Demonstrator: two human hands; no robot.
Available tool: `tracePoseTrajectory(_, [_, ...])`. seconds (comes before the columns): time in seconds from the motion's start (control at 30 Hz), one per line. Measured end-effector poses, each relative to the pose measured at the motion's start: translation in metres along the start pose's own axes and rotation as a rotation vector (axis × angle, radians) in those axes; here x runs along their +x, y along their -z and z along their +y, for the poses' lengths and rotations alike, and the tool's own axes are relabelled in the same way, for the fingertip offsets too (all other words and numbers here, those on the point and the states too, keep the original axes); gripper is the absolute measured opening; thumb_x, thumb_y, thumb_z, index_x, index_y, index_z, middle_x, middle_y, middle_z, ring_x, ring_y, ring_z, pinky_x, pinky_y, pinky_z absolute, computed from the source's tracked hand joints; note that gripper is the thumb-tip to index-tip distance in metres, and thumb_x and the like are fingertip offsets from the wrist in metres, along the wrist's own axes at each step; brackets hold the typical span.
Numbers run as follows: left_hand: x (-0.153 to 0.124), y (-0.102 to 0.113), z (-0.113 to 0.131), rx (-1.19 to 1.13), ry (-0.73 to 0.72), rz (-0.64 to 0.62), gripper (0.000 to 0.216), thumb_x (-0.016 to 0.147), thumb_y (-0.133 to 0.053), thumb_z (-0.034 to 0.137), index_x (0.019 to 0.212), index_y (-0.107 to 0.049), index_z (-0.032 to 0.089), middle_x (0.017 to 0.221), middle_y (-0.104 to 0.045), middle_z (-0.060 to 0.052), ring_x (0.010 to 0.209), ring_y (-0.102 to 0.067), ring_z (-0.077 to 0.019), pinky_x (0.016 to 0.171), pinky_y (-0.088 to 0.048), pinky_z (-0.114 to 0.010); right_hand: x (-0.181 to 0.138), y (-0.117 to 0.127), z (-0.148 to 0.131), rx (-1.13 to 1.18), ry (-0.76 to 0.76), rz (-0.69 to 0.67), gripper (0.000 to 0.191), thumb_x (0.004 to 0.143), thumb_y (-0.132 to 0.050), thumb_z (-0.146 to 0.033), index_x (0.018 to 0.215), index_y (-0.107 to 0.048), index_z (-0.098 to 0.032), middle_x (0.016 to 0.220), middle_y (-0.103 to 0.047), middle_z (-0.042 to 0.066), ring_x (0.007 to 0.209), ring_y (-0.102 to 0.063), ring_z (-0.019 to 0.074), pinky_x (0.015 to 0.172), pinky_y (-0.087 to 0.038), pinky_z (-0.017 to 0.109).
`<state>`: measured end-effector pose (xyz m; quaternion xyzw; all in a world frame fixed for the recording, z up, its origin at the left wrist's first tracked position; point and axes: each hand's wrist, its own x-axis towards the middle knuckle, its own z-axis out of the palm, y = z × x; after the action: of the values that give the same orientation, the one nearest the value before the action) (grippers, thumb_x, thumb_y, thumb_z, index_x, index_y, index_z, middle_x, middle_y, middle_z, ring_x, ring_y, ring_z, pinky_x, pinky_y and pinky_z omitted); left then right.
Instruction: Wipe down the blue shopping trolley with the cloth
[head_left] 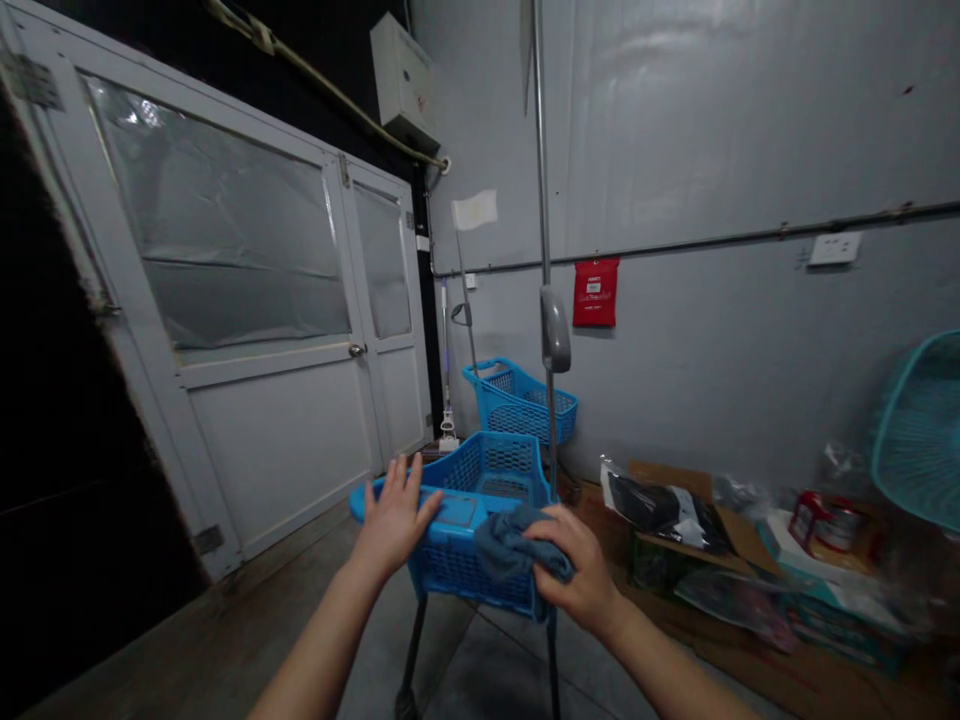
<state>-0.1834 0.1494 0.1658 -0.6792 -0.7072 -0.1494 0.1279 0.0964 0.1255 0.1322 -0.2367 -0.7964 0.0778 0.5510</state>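
A blue plastic basket stands on thin metal legs in front of me. My left hand lies flat on the basket's near left rim with its fingers stretched out. My right hand is closed on a dark blue-grey cloth pressed against the basket's near right corner. A grey metal pole rises from the basket's right side.
A second blue basket stands behind the first, by the grey wall. White double doors are to the left. Cardboard, bags and boxes lie on the floor to the right, with a teal wire chair beyond.
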Motion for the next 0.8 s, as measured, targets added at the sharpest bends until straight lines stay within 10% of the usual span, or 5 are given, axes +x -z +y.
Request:
tracePoseTrajectory(0.27, [-0.013,0.014,0.061,-0.057,-0.142,0.059,0.071,0.095,-0.027,0.059,0.152,-0.015,0.019,0.158,-0.016,-0.012,0.146,-0.014,-0.0275,0.112,-0.019,-0.06,0.099,0.067,-0.024,-0.291,0.06,0.595,0.031,0.084,-0.055,-0.031,0.113,-0.06,-0.024,0.114,-0.059,0.006,0.118,-0.049,0.0297,0.103,-0.035,0.054])
tracePoseTrajectory(0.37, [-0.01,0.011,0.062,-0.088,-0.131,0.069,0.072,0.094,-0.024,0.061,0.151,-0.016,0.018,0.157,-0.018,-0.014,0.145,-0.017,-0.0288,0.111,-0.021,-0.061,0.118,0.056,-0.021,-0.328,0.089,0.458,0.049,0.087,-0.053,-0.032,0.135,-0.044,-0.028,0.135,-0.047,0.009,0.131,-0.037,0.0333,0.106,-0.032,0.056])
tracePoseTrajectory(0.57, [-0.008,0.007,0.046,-0.116,-0.205,0.058,0.07,0.095,-0.026,0.06,0.152,-0.011,0.022,0.158,-0.016,-0.012,0.146,-0.014,-0.0256,0.113,-0.021,-0.057,0.049,-0.008,0.004,-0.268,0.018,0.266,0.047,0.091,-0.049,-0.027,0.137,-0.036,-0.029,0.133,-0.046,0.012,0.128,-0.044,0.0315,0.104,-0.039,0.051])
tracePoseTrajectory(0.8, [-0.006,0.012,0.036,-0.159,-0.251,0.01,0.069,0.096,-0.023,0.058,0.152,-0.009,0.021,0.158,-0.015,-0.011,0.146,-0.014,-0.0229,0.114,-0.021,-0.054,-0.048,-0.012,0.025,-0.256,0.027,-0.002,0.046,0.09,-0.047,-0.024,0.134,-0.036,-0.026,0.138,-0.041,0.014,0.128,-0.045,0.0317,0.098,-0.046,0.048])
